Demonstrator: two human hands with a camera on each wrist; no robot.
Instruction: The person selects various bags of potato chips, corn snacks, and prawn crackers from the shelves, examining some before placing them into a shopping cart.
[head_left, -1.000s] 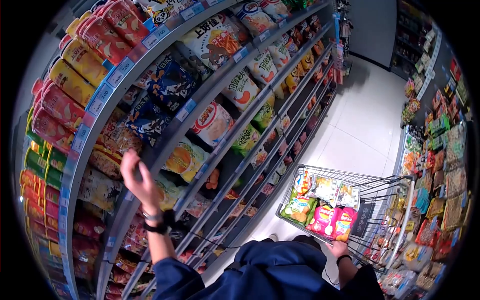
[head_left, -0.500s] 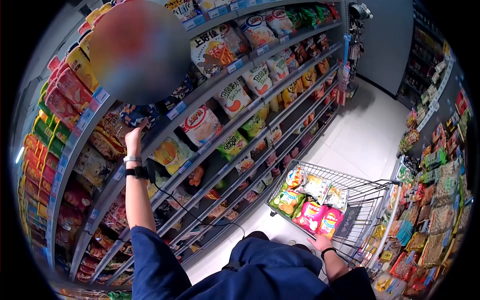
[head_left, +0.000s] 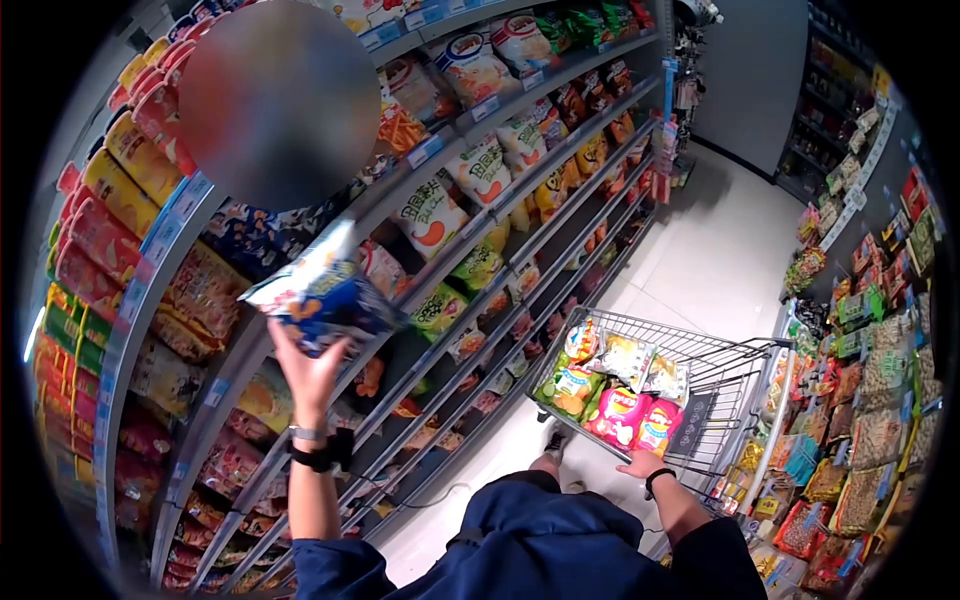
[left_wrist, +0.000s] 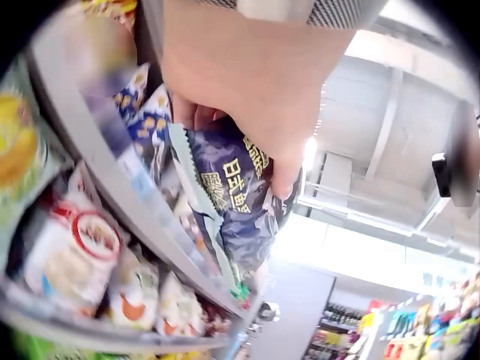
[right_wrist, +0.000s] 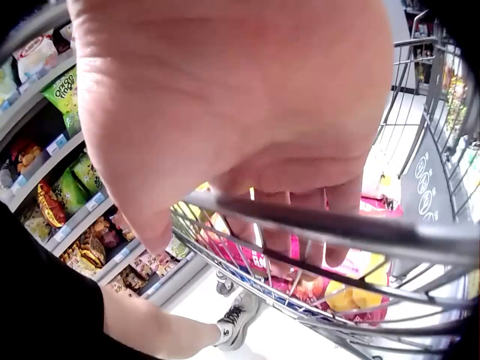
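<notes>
Gripping a blue snack bag (head_left: 340, 300) left of the cart (head_left: 695, 425), the left hand (head_left: 308, 375) seems at the picking step (right hand (head_left: 646, 465) clasping the cart's rim (right_wrist: 360, 227)), next probably needing gentle carrying.

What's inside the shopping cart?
The cart holds snack bags: two pink ones side by side, green packaging next to them, two pale ones and a partly red one. Anything beneath them is covered, so I can't tell whether there's more.
</notes>
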